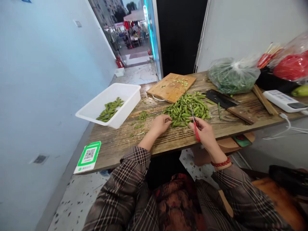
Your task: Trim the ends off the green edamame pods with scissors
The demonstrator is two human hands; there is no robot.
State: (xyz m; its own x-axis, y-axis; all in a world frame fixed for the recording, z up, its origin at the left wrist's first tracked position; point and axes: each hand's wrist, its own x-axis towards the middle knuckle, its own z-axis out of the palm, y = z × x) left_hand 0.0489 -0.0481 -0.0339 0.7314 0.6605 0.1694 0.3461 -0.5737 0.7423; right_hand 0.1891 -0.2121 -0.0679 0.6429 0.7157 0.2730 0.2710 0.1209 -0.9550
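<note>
Closest to me: two plaid sleeves (131,170), with a red braided bracelet (220,163) on the right wrist. The right hand (203,130) is closed around the red handles of some scissors (196,131), blades pointing out over a heap of green pods (179,112) near the middle of the counter (115,138). The left hand (161,125) is at the heap's near left edge, fingers curled in; can't tell if they're pinching a pod. Main risk imo: if those fingers wander toward the blades, that's a nick. Pods could also roll off the near side if a wrist sweeps through them.

Just right of the heap there's a cleaver (220,98) lying flat, handle angled toward the near edge, so a careless right elbow could knock it. On the left, the white tub (127,110) with more pods (109,110) seems to poke past the counter's end, so a hard shove might tip it. Farther back is a wooden board (163,88) with bits scattered on it, and a tied plastic bag of greens (233,77).
</note>
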